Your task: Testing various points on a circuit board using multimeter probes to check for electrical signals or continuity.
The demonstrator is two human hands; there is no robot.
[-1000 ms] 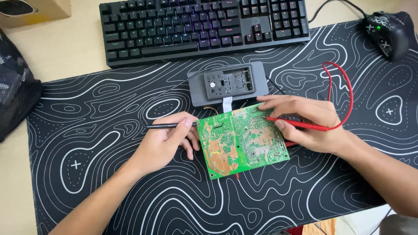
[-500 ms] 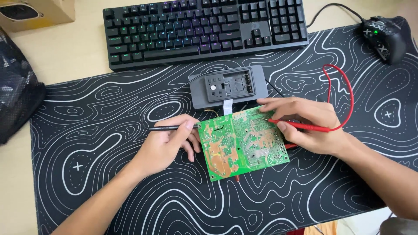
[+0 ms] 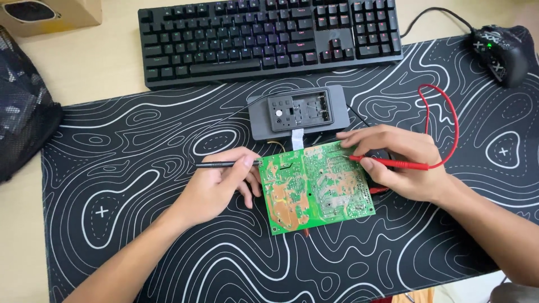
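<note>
A green circuit board [image 3: 317,188] lies solder side up on a black desk mat with white contour lines [image 3: 140,185]. My left hand [image 3: 216,185] grips a black test probe [image 3: 216,164], its tip at the board's upper left edge. My right hand [image 3: 404,163] pinches a red test probe [image 3: 393,163], tip resting on the board's upper right area. A red lead [image 3: 449,120] loops away from it. A grey open device case [image 3: 297,112] sits just behind the board, joined by a white ribbon cable [image 3: 297,138].
A black keyboard [image 3: 269,36] with lit keys lies behind the mat. A black mouse [image 3: 499,45] sits at the far right. A dark mesh bag [image 3: 22,112] is at the left edge, a cardboard box [image 3: 50,14] at the top left.
Both hands and probes hold nearly the same spots on the board. The view has shifted slightly.
</note>
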